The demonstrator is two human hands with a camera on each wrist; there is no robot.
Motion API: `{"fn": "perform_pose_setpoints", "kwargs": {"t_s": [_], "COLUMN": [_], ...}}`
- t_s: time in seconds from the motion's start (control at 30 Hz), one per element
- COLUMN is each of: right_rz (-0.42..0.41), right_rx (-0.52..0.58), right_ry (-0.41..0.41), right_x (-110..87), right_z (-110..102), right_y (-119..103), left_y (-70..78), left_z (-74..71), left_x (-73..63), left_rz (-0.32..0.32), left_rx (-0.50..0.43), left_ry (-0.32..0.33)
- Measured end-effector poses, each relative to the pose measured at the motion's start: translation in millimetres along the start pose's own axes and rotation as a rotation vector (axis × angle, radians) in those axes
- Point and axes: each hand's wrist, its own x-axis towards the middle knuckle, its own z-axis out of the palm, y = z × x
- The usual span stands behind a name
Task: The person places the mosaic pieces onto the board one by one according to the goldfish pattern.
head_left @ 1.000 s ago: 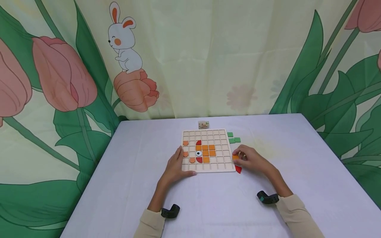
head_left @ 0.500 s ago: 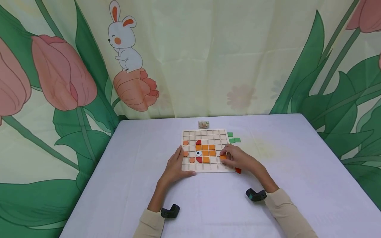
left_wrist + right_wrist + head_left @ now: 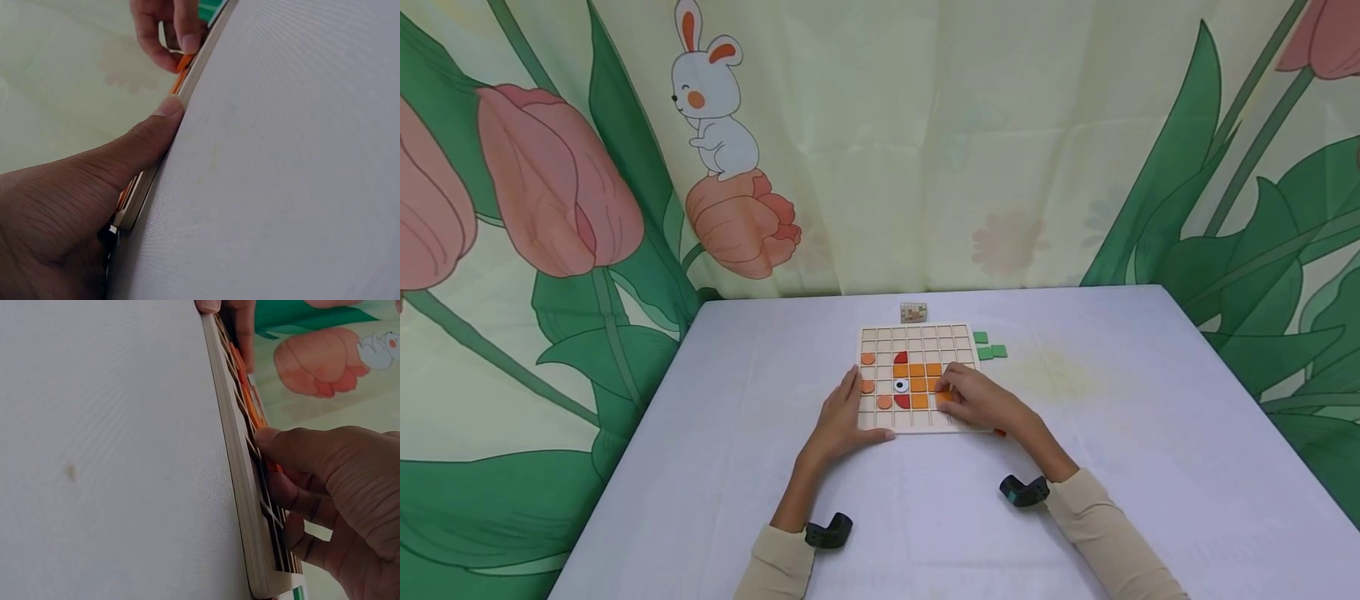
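A pale wooden grid board (image 3: 917, 422) lies on the table. My left hand (image 3: 842, 421) rests against its left side with straight fingers, the thumb along the front edge. Over the board, my right hand (image 3: 983, 398) pinches an orange square tile (image 3: 943, 398) between thumb and fingers, right of the lowest orange square (image 3: 919, 402). More orange squares (image 3: 917, 383), a round eye tile (image 3: 901, 386), red quarter-round tiles (image 3: 902, 402) and orange discs (image 3: 884, 402) sit in the cells. In the left wrist view, the left thumb (image 3: 165, 109) presses the board's edge.
Several green square tiles (image 3: 985, 353) lie by the board's right side. A red piece (image 3: 1001, 432) shows at its lower right corner, partly covered by the right hand. Behind the board is a small patterned card (image 3: 913, 312). A printed curtain (image 3: 880, 167) hangs beyond the table.
My right hand has carried the orange square tile leftward from beyond the board's right edge to beside the other orange squares. The left hand has stayed in place.
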Motion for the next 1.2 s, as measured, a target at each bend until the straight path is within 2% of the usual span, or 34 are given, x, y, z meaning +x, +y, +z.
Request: {"fn": "perform_pose_setpoints", "kwargs": {"t_s": [0.47, 1.2], "right_rz": [0.024, 0.019], "right_rx": [-0.059, 0.007], "right_ry": [0.009, 0.028], "right_x": [2.9, 2.8], "right_z": [5.8, 6.3], "right_y": [-6.3, -3.6], "left_y": [-1.0, -1.1], "left_z": [-0.4, -1.3], "left_x": [2.3, 1.6], "left_rz": [-0.002, -0.002], "left_rx": [-0.007, -0.010], "left_ry": [-0.013, -0.009]}}
